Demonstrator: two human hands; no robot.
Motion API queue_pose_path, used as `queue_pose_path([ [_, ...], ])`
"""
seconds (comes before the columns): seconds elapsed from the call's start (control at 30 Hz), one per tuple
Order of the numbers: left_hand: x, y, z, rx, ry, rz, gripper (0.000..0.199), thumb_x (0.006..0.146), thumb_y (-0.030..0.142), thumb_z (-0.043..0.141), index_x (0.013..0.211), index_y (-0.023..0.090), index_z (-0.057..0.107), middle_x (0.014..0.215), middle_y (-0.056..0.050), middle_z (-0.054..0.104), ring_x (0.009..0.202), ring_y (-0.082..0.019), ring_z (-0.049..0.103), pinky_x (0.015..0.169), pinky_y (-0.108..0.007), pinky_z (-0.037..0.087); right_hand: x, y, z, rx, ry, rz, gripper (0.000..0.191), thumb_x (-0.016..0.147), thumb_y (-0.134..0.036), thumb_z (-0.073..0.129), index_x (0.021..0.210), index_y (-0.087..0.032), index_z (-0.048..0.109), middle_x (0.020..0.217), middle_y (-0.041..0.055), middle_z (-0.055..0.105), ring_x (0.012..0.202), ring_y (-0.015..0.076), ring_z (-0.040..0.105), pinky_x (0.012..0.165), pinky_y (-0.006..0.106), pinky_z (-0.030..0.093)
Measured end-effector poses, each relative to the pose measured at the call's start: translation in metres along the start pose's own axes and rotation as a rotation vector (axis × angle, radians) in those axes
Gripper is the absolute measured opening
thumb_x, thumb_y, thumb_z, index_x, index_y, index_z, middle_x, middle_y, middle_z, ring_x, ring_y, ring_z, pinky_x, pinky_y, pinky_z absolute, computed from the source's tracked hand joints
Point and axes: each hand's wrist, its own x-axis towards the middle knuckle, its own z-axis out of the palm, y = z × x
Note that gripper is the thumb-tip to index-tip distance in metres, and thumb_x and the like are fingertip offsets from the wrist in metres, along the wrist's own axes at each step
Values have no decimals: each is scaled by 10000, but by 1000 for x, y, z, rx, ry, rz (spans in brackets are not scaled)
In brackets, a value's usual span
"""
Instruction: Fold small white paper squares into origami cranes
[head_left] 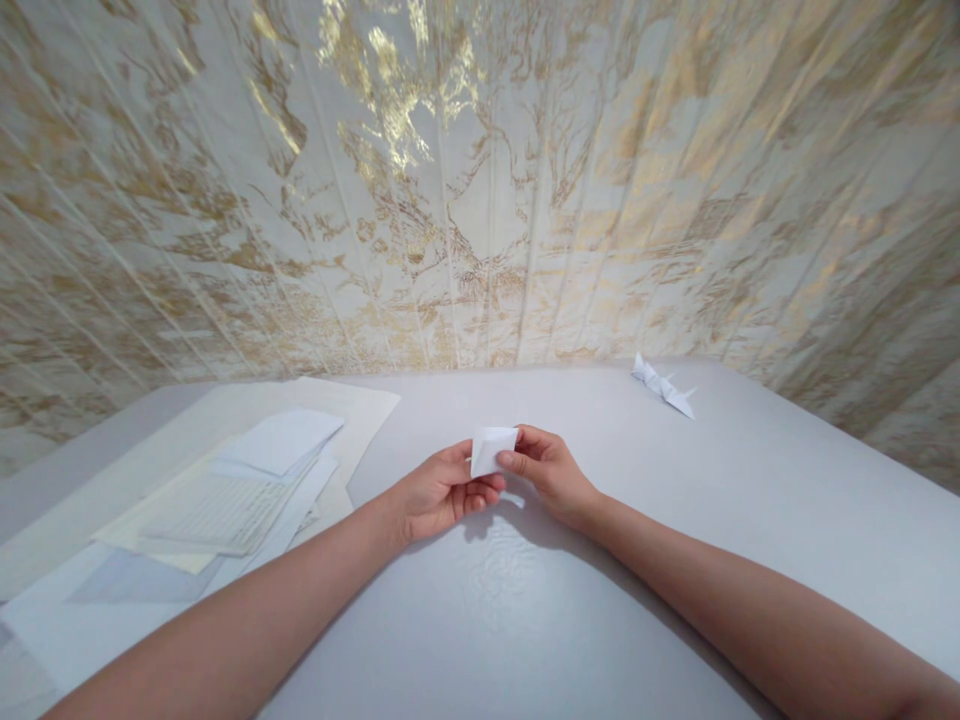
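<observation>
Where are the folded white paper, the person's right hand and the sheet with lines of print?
Folded white paper (491,449): head view, on its upper face.
Right hand (556,478): head view, on the back of the hand.
Sheet with lines of print (217,508): head view, on its printed face.

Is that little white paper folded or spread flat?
Folded: the paper is a small, compact piece with crease lines, held between both hands.

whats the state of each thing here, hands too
small white paper: folded, held between both hands above the table
left hand: gripping the paper's left side
right hand: pinching its right side
folded paper figures: finished-looking, resting on the table
papers: loosely stacked, overlapping
</observation>
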Motion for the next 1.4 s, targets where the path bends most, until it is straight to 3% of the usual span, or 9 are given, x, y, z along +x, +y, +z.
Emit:
queue_pose_path([
  [0.07, 2, -2, 3, 35, 82, 93, 211, 720, 182, 664, 908, 126, 588, 713, -68, 667, 599, -121, 633, 534, -180, 486, 1, 0, 0, -10, 60, 14, 249, 626, -379, 741, 694, -173, 618, 646, -9, 610, 599, 126, 541, 628, 295, 435],
  [0.17, 4, -3, 6, 72, 238, 375, 237, 719, 328, 666, 836, 146, 570, 765, -43, 657, 683, -136, 631, 639, -239, 503, 4, 0, 0, -14, 144, 37, 271, 615, -385, 739, 668, -163, 593, 608, -19, 586, 557, 115, 508, 574, 272, 409],
  [0.3, 3, -4, 7, 290, 374, 623, 284, 603, 246, 740, 803, 175, 550, 741, 21, 623, 677, -106, 577, 654, -225, 464, 6, 3, -1, -47, 164, 60, 302, 603, -396, 734, 637, -155, 557, 572, -32, 551, 526, 98, 467, 540, 248, 367],
  [0.47, 0, -5, 7, 570, 459, 564, 171, 614, 243, 698, 631, 148, 557, 564, 49, 528, 528, -78, 456, 512, -200, 358, 4, 7, 1, -182, 92, 36, 259, 660, -381, 684, 678, -159, 550, 581, -36, 528, 529, 97, 455, 520, 240, 353],
  [0.57, 1, -5, 7, 570, 515, 553, 191, 601, 280, 690, 589, 143, 558, 530, 45, 511, 506, -80, 425, 484, -207, 319, 3, 9, 1, -274, 104, -59, 219, 702, -358, 645, 795, -181, 556, 619, -39, 516, 563, 108, 476, 547, 250, 386],
  [0.7, 3, -4, 7, 525, 554, 563, 228, 582, 287, 690, 527, 148, 518, 482, 50, 482, 491, -78, 405, 487, -211, 300, 3, 9, 1, -341, 186, -233, 344, 701, -286, 651, 990, -232, 471, 738, -34, 516, 638, 114, 509, 603, 255, 433],
  [0.9, 4, -5, 6, 501, 575, 556, 217, 567, 267, 703, 532, 149, 524, 477, 52, 500, 492, -76, 406, 496, -209, 297, 0, 6, 3, -456, 190, -303, 204, 732, -248, 621, 859, -214, 465, 772, -9, 510, 648, 113, 507, 618, 258, 453],
  [1.13, 5, -5, 6, 443, 595, 558, 218, 536, 271, 721, 513, 150, 541, 478, 48, 516, 478, -76, 418, 489, -212, 312, 1, 7, 3, -451, 236, -286, 208, 718, -317, 631, 815, -214, 478, 810, 11, 529, 737, 144, 528, 662, 278, 467],
  [1.4, 6, -7, 6, 357, 598, 569, 182, 532, 235, 723, 523, 146, 565, 489, 51, 528, 508, -80, 457, 540, -216, 348, -1, 11, 8, -481, 180, -173, 183, 716, -329, 619, 717, -197, 492, 639, -25, 502, 565, 110, 474, 537, 238, 410],
])
